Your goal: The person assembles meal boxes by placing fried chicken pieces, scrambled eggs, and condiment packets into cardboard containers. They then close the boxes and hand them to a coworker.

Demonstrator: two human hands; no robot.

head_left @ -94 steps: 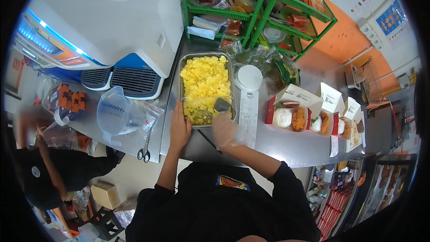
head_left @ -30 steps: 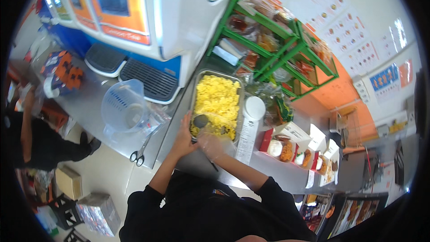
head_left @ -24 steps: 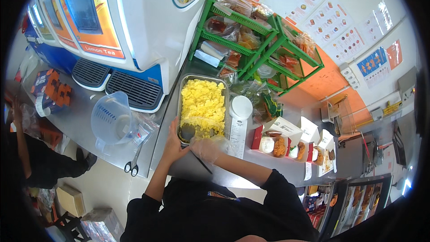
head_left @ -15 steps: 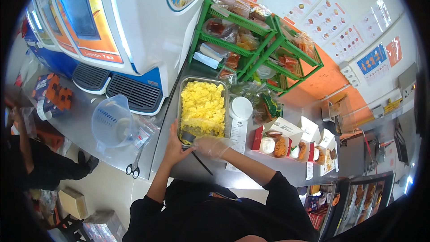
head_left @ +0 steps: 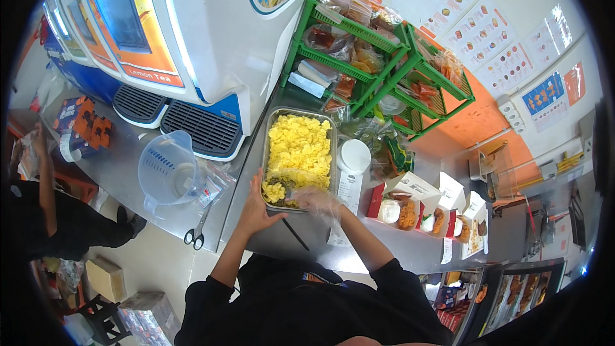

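A metal tray (head_left: 267,154) sits on the steel counter (head_left: 256,173), nearly full of yellow scrambled egg (head_left: 300,150) — only its near end shows bare, darker metal. Just right of it stands a round white lidded tub (head_left: 354,156), with a paper slip (head_left: 349,192) lying below that. Further right, a row of open red-and-white meal boxes (head_left: 423,205) holds rice and fried pieces. To the left, a clear measuring jug (head_left: 168,170) stands beside scissors (head_left: 195,234) that lie near the counter's front edge.

The tray's near rim lies close to the front edge, leaving a narrow bare strip of counter before it; behind it, green wire racks (head_left: 384,57) of packets close off the back.

The left hand (head_left: 256,205) rests against the tray's near left corner, fingers curled on the rim — a light steadying grip. The right hand (head_left: 314,200), in a clear plastic glove, reaches over the near rim and closes on a dark-handled utensil (head_left: 295,234) whose handle slants toward the body.
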